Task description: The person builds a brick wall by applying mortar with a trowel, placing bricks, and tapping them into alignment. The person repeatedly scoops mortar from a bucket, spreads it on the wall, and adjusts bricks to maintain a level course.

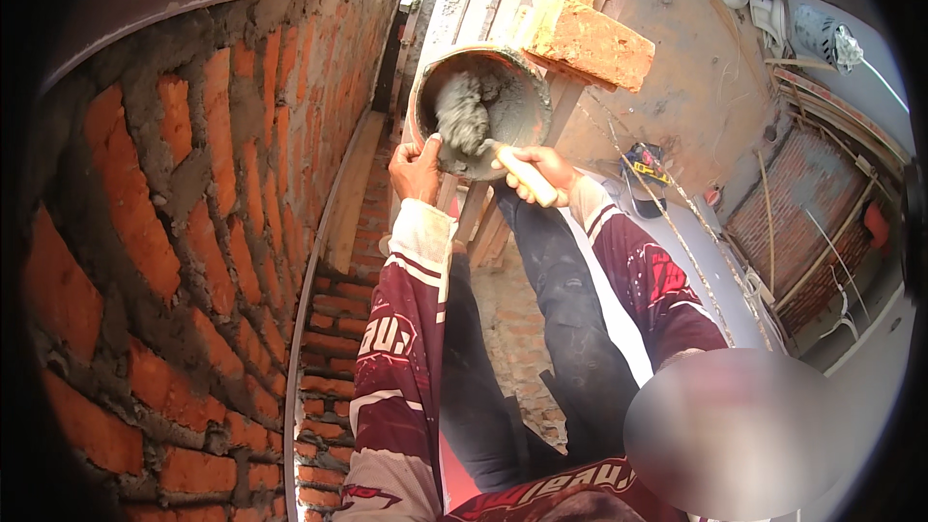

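A round bucket (537, 97) of wet grey mortar stands in front of me on wooden planks, tipped so that its mouth faces me. My left hand (416, 172) is closed on its near left rim, thumb up over the edge. In my right hand (548, 174) is a trowel (525, 177), gripped by its pale yellowish handle at the bucket's near right edge. The trowel's blade reaches inside the bucket and is hidden under a heap of mortar (462, 116), which is slightly blurred. More mortar coats the bucket's inner wall.
Orange bricks (590, 37) lie on the planks just beyond the bucket. A brick wall (208, 232) with rough mortar joints rises close on my left. Twisted rods (677, 203) slope down on the right. Farther off lies a lower brick area (797, 203).
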### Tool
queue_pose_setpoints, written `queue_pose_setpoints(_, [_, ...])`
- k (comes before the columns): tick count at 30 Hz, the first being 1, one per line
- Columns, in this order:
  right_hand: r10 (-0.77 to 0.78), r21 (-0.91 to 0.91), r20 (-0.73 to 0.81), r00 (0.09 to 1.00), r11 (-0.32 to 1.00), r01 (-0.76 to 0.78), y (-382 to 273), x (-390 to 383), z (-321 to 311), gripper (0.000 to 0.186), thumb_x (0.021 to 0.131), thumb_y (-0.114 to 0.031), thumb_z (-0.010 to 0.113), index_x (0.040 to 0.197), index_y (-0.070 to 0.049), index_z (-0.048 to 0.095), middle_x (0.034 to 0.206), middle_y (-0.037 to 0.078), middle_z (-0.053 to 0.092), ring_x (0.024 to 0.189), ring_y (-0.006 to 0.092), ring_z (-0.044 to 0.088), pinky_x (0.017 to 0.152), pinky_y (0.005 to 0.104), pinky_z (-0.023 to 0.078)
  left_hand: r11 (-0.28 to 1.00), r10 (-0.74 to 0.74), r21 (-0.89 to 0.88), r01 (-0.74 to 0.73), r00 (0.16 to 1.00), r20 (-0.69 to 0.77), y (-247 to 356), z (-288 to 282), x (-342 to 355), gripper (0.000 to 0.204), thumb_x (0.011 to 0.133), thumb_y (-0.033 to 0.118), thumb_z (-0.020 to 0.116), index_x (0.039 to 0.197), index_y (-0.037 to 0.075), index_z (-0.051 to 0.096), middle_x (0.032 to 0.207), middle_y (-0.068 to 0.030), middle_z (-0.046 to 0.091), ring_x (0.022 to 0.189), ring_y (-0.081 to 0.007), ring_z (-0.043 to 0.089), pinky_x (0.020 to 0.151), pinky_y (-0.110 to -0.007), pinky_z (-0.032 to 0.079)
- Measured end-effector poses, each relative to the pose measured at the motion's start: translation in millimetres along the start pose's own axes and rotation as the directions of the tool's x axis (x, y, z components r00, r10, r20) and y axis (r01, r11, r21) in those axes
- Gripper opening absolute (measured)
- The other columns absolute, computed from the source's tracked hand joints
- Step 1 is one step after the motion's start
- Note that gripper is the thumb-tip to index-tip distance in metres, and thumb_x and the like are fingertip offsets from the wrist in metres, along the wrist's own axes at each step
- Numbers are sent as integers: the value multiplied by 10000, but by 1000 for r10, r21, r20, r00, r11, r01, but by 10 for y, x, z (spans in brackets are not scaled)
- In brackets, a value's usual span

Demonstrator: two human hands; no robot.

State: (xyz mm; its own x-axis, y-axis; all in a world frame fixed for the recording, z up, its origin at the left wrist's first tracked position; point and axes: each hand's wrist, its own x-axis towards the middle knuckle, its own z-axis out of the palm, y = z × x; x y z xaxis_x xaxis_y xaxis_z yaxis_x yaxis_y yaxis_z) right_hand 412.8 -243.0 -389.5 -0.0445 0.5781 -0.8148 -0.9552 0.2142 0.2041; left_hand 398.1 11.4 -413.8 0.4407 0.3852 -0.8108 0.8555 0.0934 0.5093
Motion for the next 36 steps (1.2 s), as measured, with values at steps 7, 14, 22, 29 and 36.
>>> queue_pose_setpoints(7, [-110,-449,-259,960,893,-19,136,-754,181,384,1064,-377,458,1202,-52,610,789,61,642,538,112,589,415,260,458,994,-3,110,-7,996,90,234,130,-66,441,822,313,859,710,72,508,677,-28,583,623,-117,565,547,-323,535])
queue_pose_setpoints(14, [-690,-959,-147,709,-76,-274,-33,-1414,485,374,960,-313,608,1218,-45,566,992,267,692,976,482,655,828,584,509,966,190,208,-153,966,-174,429,192,-722,434,764,254,744,652,-70,478,584,-211,519,578,-248,443,613,-481,434])
queue_pose_setpoints(22, [-590,-872,178,787,-465,-152,258,-2054,1596,361,943,-309,627,1217,-76,595,976,191,701,883,400,694,731,511,551,952,205,295,-83,889,-409,848,-1042,-2316,373,754,265,701,728,-75,550,654,-212,587,608,-323,550,646,-483,460])
queue_pose_setpoints(29, [-230,-574,605,762,-790,217,704,-2361,3012,361,923,-249,590,1230,-60,574,887,203,704,735,368,727,597,502,559,953,298,165,-253,695,-654,1217,-2216,-4220,197,779,12,668,631,-4,539,691,11,541,622,-112,471,601,-309,410])
queue_pose_setpoints(36, [177,-271,644,745,-857,438,1443,-3574,4388,380,924,-202,554,1268,-52,607,921,227,728,827,399,741,658,505,581,907,122,-78,-414,435,-892,1625,-2844,-5482,226,756,-86,595,909,-83,762,1026,-40,694,801,-119,601,770,-273,498])
